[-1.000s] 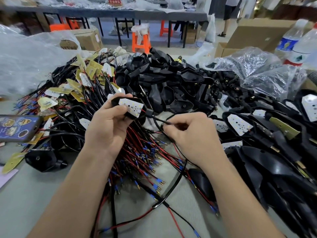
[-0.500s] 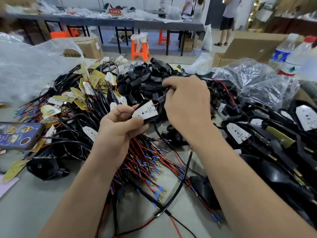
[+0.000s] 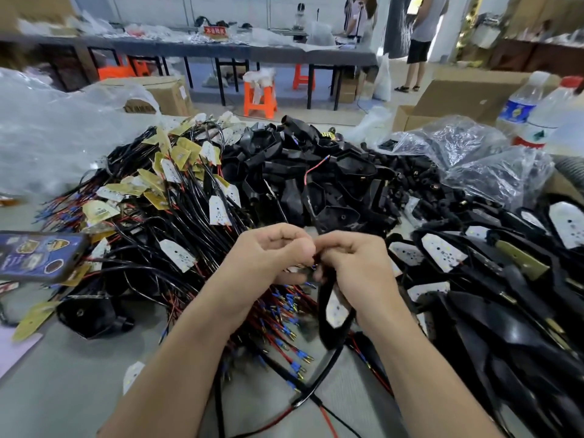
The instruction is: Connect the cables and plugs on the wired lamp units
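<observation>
Head view, left grip (image 3: 268, 257) and right grip (image 3: 357, 267) both pinching wire plugs (image 3: 313, 266)

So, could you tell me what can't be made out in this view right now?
Head view, wire ends: the fingertips of the left hand and right hand mostly cover them, so whether they are joined is hidden.
Head view, lamp unit below the right hand: motion-blurred.
Head view, phone: cut off by the left edge.

Left hand (image 3: 268, 257) and right hand (image 3: 357, 263) touch at centre front; lamp unit (image 3: 335, 308) hangs below right hand. Wired boards pile (image 3: 164, 191) left, housings (image 3: 316, 172) behind, assembled units (image 3: 493, 279) right. Phone (image 3: 34, 256) far left; 2 bottles (image 3: 550, 115) far right.
</observation>
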`<state>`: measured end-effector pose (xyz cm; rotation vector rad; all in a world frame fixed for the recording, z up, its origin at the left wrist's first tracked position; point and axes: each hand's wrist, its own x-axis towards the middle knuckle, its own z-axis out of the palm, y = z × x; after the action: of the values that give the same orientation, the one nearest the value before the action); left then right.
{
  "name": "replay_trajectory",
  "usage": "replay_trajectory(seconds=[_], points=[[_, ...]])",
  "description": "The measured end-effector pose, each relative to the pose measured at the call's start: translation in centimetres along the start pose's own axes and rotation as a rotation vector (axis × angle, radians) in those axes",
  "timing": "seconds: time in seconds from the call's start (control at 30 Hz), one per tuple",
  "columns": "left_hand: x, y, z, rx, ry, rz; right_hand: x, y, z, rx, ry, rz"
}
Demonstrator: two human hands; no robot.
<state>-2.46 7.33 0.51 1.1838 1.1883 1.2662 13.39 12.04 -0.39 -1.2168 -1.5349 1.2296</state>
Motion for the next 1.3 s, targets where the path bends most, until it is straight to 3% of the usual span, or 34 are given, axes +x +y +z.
replay_trajectory(seconds=[0.17,0.27,0.37,0.57,0.83,1.07,1.17,1.3], points=[[0.7,-0.5,0.4,-0.093,0.319,-0.097,-1.0,0.1,-0.1,0.222,-0.122,0.008],[0.9,-0.7,0.2,-0.100,0.331,-0.028,-1.7,0.0,0.4,0.151,-0.290,-0.018],[1.0,-0.7,-0.1,-0.084,0.348,0.043,-2.1,0.2,0.7,0.058,-0.340,-0.047],[1.3,-0.9,-1.2,-0.150,0.513,0.090,-2.0,0.1,-0.2,0.355,-0.370,0.100],[1.5,-1.5,-0.7,-0.128,0.516,0.123,-1.5,0.8,-0.3,-0.082,-0.311,0.061],[1.3,-2.4,0.9,0.090,0.267,0.064,-1.4,1.1,0.2,0.297,-0.196,0.109],[1.4,-2.2,1.3,0.029,0.323,0.091,-1.3,0.9,0.0,0.339,-0.266,0.151],[1.4,-1.5,0.6,-0.116,0.478,0.166,-1.6,0.7,0.1,0.203,-0.375,0.141]])
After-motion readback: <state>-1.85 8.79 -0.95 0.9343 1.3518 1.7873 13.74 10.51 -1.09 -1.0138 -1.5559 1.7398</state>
